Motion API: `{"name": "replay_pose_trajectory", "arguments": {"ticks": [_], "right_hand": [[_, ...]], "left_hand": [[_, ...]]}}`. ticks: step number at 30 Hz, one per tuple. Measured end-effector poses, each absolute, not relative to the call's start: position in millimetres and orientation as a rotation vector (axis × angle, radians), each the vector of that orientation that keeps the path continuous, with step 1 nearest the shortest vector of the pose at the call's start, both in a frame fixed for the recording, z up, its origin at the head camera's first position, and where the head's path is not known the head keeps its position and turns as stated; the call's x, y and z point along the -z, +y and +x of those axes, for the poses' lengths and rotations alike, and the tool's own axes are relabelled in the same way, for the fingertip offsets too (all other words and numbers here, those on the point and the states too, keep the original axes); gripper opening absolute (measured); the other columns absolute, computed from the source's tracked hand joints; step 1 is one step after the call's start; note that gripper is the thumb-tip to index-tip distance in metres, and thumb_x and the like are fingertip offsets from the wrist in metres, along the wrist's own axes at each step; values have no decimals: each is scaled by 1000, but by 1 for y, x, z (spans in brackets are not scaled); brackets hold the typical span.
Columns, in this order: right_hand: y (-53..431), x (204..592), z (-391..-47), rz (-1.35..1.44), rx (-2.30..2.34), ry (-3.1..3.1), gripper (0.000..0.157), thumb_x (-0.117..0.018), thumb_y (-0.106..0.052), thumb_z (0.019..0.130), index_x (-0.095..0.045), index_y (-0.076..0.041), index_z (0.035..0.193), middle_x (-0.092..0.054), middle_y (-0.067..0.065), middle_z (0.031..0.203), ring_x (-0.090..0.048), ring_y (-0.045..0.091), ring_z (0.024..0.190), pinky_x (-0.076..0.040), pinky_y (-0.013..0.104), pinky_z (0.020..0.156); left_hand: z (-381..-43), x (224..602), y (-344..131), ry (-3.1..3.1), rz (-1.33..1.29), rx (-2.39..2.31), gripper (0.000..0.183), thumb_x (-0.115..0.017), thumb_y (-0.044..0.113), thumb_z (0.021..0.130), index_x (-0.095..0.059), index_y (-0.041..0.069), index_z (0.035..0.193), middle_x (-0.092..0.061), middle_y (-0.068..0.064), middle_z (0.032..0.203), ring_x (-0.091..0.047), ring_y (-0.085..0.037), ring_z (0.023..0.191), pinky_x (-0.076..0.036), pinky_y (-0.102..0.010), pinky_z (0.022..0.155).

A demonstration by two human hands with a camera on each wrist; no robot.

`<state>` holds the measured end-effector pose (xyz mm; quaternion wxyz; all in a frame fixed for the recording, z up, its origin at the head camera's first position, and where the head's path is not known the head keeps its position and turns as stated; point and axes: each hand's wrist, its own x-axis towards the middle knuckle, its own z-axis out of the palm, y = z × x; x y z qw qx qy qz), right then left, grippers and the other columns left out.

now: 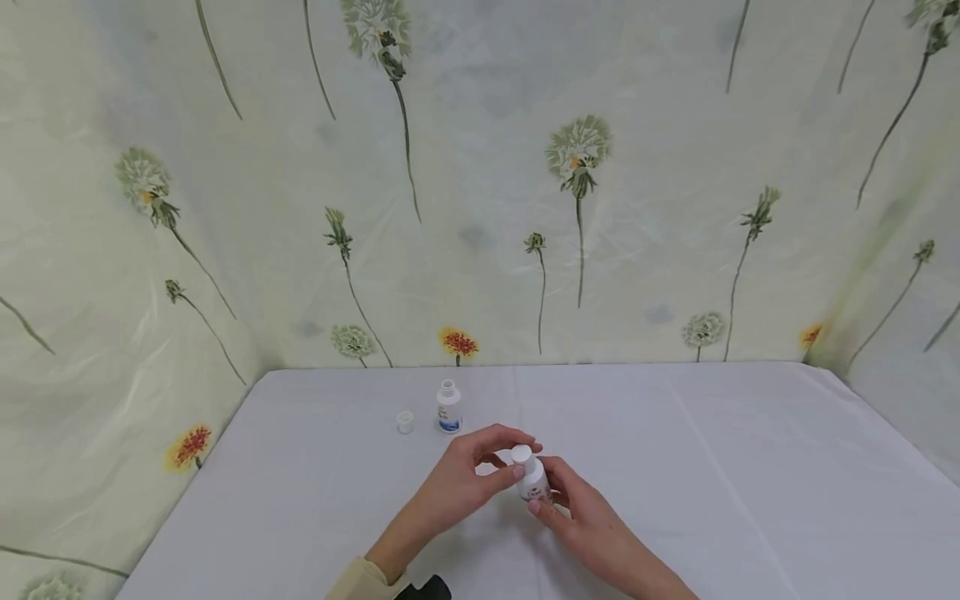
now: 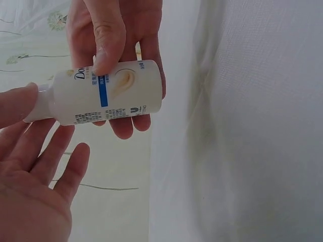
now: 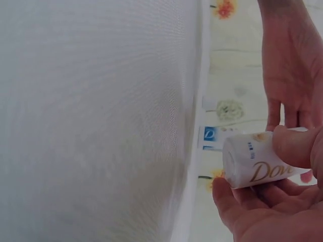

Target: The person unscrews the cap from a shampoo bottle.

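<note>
A small white Dove bottle is held between both hands above the table, tilted in the head view. My right hand grips its body, thumb on the label and fingers underneath. With thumb and fingertips, my left hand pinches the white cap at its top. The printed label shows in the left wrist view, and the bottle's base in the right wrist view. Behind the hands, a second white bottle with a blue label stands upright and uncapped. A loose white cap lies left of it.
A white cloth covers the table. Along its far edge hangs a pale curtain printed with dandelions, which continues down both sides.
</note>
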<state>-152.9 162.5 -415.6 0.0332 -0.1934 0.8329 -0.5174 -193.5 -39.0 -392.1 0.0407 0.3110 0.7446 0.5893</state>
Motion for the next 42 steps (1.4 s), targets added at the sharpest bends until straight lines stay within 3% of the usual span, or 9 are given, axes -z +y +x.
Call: {"name": "replay_pose_trajectory", "arguments": {"ticks": [5, 12, 18, 23, 29, 35, 42], "right_hand": [[163, 413, -151, -609, 1558, 2585, 41, -65, -21, 96, -49, -19, 134, -55, -1, 130, -56, 21, 118, -44, 40, 100], [165, 413, -151, -605, 1539, 2559, 46, -64, -25, 96, -49, -19, 139, -54, 1, 135, -55, 22, 119, -44, 38, 100], [165, 416, -151, -688, 1600, 2524, 43, -65, -21, 95, -52, -19, 136, -59, -1, 126, -57, 17, 115, -47, 33, 96], [162, 416, -149, -698, 1637, 2586, 44, -69, -18, 93, -55, -13, 134, -63, 1, 121, -61, 16, 107, -50, 33, 91], [160, 410, -148, -562, 1594, 2734, 48, -75, -19, 88, -58, -19, 133, -64, -3, 122, -62, 14, 103, -51, 34, 89], [160, 405, -150, -458, 1525, 2761, 48, -76, -25, 87, -59, -21, 132, -64, -6, 120, -60, 12, 100, -50, 37, 90], [169, 402, -151, -531, 1487, 2739, 45, -73, -27, 90, -58, -23, 132, -62, -8, 120, -57, 13, 104, -48, 40, 93]], "left_hand": [[-193, 391, -39, 2249, 974, -1801, 31, -65, 18, 96, -65, 25, 126, -67, 11, 119, -58, -11, 114, -48, -34, 89], [-191, 393, -41, 2289, 962, -1790, 27, -68, 16, 94, -69, 19, 121, -68, 11, 116, -63, -11, 105, -50, -34, 90], [-191, 395, -43, 2220, 905, -1853, 27, -70, 14, 92, -70, 16, 119, -70, 6, 111, -66, -12, 107, -49, -31, 93], [-190, 394, -40, 2237, 767, -1923, 26, -77, 16, 86, -73, 15, 112, -73, 6, 103, -68, -12, 103, -51, -27, 87], [-190, 392, -36, 2267, 618, -1995, 24, -82, 21, 81, -75, 18, 104, -75, 5, 96, -69, -12, 98, -53, -29, 84], [-192, 392, -38, 2224, 711, -2009, 29, -80, 16, 83, -73, 13, 111, -73, 2, 103, -68, -16, 97, -52, -35, 88], [-195, 395, -45, 2233, 872, -1888, 41, -73, 7, 89, -65, 21, 127, -69, 7, 116, -64, -14, 105, -51, -38, 89]]}}
